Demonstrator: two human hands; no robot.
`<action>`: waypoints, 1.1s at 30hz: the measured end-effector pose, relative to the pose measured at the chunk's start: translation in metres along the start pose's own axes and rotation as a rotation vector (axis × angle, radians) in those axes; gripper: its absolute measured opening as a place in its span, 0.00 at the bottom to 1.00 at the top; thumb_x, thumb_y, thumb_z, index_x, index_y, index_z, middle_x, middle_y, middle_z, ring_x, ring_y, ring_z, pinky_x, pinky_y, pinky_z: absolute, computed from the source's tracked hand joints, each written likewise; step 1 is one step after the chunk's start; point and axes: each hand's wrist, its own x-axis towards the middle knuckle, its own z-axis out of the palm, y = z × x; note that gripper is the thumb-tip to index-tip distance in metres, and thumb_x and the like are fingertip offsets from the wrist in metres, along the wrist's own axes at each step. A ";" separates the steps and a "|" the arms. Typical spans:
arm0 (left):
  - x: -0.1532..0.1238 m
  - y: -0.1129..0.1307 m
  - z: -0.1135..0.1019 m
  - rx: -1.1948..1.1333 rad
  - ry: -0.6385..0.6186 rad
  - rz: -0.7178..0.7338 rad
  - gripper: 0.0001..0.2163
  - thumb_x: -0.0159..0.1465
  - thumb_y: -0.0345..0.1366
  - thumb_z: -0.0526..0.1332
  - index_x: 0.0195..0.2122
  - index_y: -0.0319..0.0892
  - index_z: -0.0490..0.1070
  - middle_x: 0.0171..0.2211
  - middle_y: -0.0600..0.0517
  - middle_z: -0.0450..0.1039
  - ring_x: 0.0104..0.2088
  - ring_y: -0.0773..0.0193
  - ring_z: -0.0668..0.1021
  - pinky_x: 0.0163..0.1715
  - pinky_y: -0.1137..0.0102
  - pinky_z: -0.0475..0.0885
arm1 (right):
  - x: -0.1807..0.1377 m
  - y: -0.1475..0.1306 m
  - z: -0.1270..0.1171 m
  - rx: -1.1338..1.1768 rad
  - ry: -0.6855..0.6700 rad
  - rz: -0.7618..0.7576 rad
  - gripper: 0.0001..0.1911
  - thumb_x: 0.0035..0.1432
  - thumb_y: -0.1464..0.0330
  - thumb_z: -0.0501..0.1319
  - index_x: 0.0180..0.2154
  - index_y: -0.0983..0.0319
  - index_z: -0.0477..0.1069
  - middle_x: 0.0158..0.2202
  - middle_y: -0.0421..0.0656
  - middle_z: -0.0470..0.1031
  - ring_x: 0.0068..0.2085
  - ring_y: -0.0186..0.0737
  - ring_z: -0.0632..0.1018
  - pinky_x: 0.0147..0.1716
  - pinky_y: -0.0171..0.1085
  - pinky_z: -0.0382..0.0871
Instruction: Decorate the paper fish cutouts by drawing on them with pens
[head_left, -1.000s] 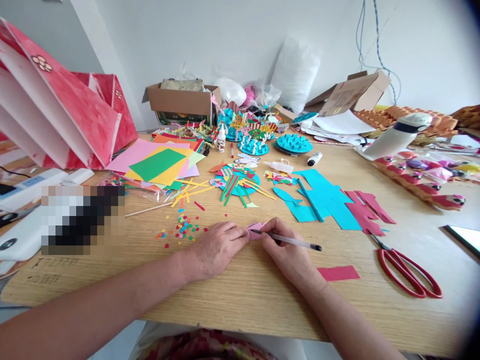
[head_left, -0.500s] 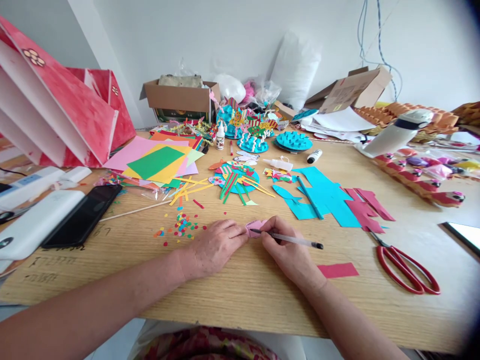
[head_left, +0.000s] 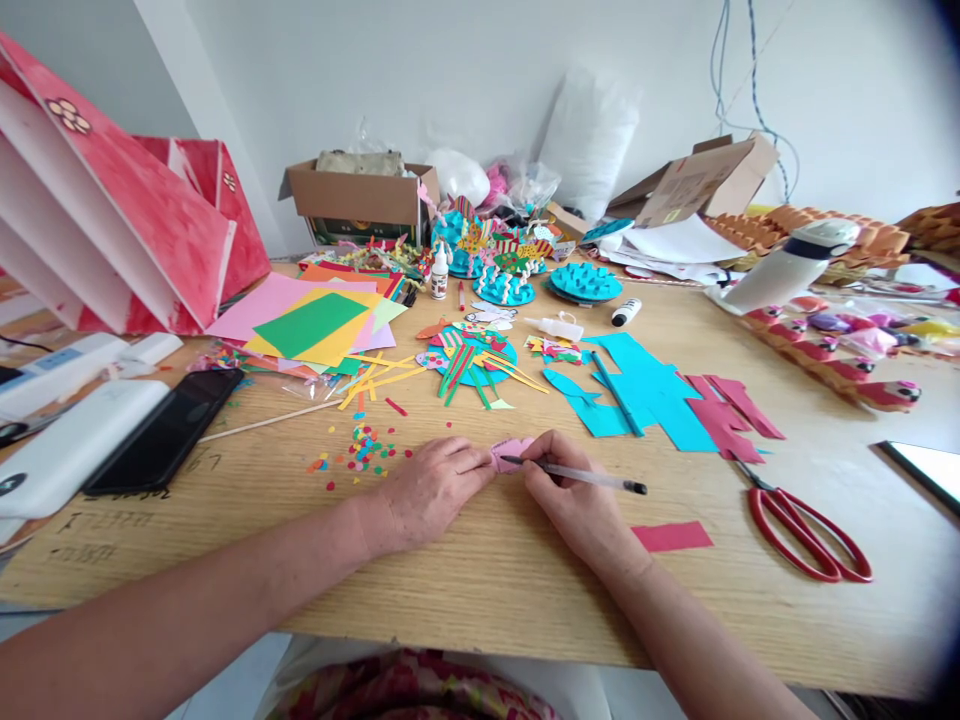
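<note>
A small pink paper cutout [head_left: 508, 453] with dark pen marks along its edge lies on the table between my hands. My left hand [head_left: 437, 487] presses its left end, the fingers held together. Pinched in my right hand [head_left: 576, 500] is a pen [head_left: 592, 477] with a clear barrel and a black end, its tip on the pink cutout. Part of the cutout is hidden by my fingers. Colored paper dots [head_left: 367, 447] are scattered beyond my left hand. A red paper strip [head_left: 673, 536] lies to the right of my right forearm.
Red-handled scissors [head_left: 810, 535] lie at the right, near blue paper [head_left: 656, 385] and red paper scraps. Paper strips cover a blue disc [head_left: 495, 360] ahead. At left are a black phone [head_left: 166, 430] and colored sheets [head_left: 307, 325]. A white bottle [head_left: 791, 262] leans at right.
Things at the right sit slightly further left in view, as the camera has turned a little. Both hands stay in nearly the same place, with the pen tip still on the pink cutout.
</note>
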 end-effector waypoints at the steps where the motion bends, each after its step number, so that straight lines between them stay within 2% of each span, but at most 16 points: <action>1: 0.000 0.000 0.000 0.000 0.002 0.001 0.17 0.64 0.24 0.53 0.55 0.35 0.62 0.49 0.46 0.68 0.48 0.59 0.68 0.51 0.64 0.65 | 0.000 0.000 0.000 -0.006 -0.001 -0.003 0.02 0.48 0.70 0.54 0.25 0.59 0.62 0.21 0.37 0.68 0.22 0.33 0.66 0.22 0.32 0.59; 11: 0.000 0.000 0.001 -0.021 0.005 -0.003 0.17 0.64 0.25 0.52 0.54 0.34 0.63 0.49 0.46 0.68 0.48 0.59 0.68 0.51 0.64 0.65 | 0.001 -0.004 0.000 0.019 0.004 -0.030 0.02 0.47 0.70 0.54 0.24 0.59 0.63 0.23 0.39 0.71 0.24 0.35 0.70 0.23 0.33 0.61; 23: -0.001 -0.001 0.000 0.002 -0.001 0.000 0.17 0.65 0.25 0.50 0.55 0.36 0.62 0.49 0.46 0.68 0.48 0.59 0.69 0.49 0.63 0.67 | 0.000 -0.001 -0.001 -0.071 0.021 -0.011 0.03 0.47 0.69 0.53 0.24 0.59 0.62 0.20 0.38 0.69 0.22 0.34 0.67 0.22 0.33 0.59; 33: -0.001 -0.001 0.001 0.000 0.003 -0.009 0.15 0.65 0.26 0.51 0.53 0.36 0.64 0.49 0.45 0.68 0.48 0.59 0.69 0.50 0.64 0.66 | 0.000 -0.003 -0.001 -0.043 -0.001 -0.029 0.03 0.47 0.70 0.53 0.23 0.59 0.61 0.20 0.36 0.66 0.22 0.33 0.66 0.21 0.32 0.58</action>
